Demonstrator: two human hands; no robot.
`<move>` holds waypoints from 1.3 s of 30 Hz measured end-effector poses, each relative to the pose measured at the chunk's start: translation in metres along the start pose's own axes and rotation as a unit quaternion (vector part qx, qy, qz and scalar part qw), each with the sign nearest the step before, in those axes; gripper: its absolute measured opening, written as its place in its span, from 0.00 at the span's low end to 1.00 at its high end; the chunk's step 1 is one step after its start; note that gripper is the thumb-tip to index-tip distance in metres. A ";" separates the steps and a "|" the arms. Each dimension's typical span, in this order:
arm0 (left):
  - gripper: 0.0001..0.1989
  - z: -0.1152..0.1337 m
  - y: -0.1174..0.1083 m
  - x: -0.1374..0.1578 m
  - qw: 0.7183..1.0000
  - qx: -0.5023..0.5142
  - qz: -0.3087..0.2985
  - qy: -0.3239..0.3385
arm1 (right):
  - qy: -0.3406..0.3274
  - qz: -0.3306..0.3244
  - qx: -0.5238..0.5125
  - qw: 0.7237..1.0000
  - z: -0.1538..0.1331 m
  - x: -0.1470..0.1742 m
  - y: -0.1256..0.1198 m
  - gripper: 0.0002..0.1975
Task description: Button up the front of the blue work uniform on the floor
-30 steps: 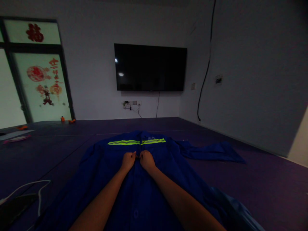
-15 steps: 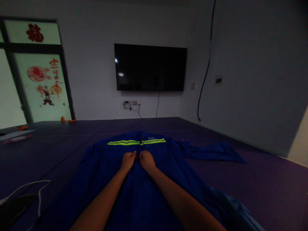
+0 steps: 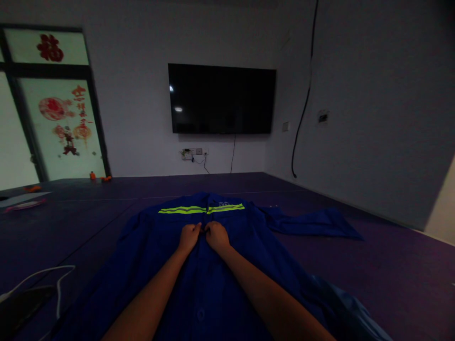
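Across the dark purple surface (image 3: pixel 391 270), before a white wall (image 3: pixel 135 104) with a large black flat-screen television (image 3: pixel 222 99), a royal-blue, long-sleeved cloth jacket (image 3: pixel 206 284) is spread flat, front side up. On its chest, near the placket, small white print (image 3: pixel 224 203) is carried, too small to be read. Above a frosted glass door (image 3: pixel 35 128), the red character 福 (image 3: pixel 50 48) can be read clearly; on the door itself a vertical column of red characters (image 3: pixel 81 106) is seen, not all of it legible.

The jacket's long axis is laid straight away from the person: its collar end is pointed at the television wall, its lower part towards the person. The chest is crossed by a fluorescent yellow-green band with a grey stripe (image 3: pixel 183 210), parted at the placket. One blue sleeve (image 3: pixel 313 225) is stretched out to the right.

Just below the band, the left hand (image 3: pixel 190 237) and the right hand (image 3: pixel 217 236) are set close together at the placket; each grip is narrow, with jacket cloth pinched in the fingers. Whether a button is also held cannot be told. Nearer the person, a round button (image 3: pixel 201 314) is seen. At the lower left, a white cable (image 3: pixel 58 298) is laid beside a dark flat object (image 3: pixel 26 308).
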State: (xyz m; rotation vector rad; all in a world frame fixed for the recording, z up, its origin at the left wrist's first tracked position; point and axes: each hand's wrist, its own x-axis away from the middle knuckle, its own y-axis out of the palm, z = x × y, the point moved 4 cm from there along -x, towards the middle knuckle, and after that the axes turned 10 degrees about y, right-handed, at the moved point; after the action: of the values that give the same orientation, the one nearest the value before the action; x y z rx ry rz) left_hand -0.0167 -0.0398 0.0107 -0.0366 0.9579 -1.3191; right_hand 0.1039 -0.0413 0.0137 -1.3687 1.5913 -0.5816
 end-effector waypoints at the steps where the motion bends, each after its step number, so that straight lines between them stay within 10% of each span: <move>1: 0.25 0.000 0.000 0.000 1.000 0.000 0.001 0.000 | 0.001 -0.001 0.000 1.000 0.000 0.000 0.000 0.13; 39: 0.11 -0.005 0.007 -0.002 0.999 0.039 -0.021 0.018 | 0.009 0.003 0.023 1.000 0.001 0.000 0.001 0.10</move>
State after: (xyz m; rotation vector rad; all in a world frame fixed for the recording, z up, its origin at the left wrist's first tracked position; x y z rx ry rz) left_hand -0.0146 -0.0337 0.0048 0.0273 0.9403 -1.3978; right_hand 0.1044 -0.0412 0.0124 -1.3275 1.5873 -0.6236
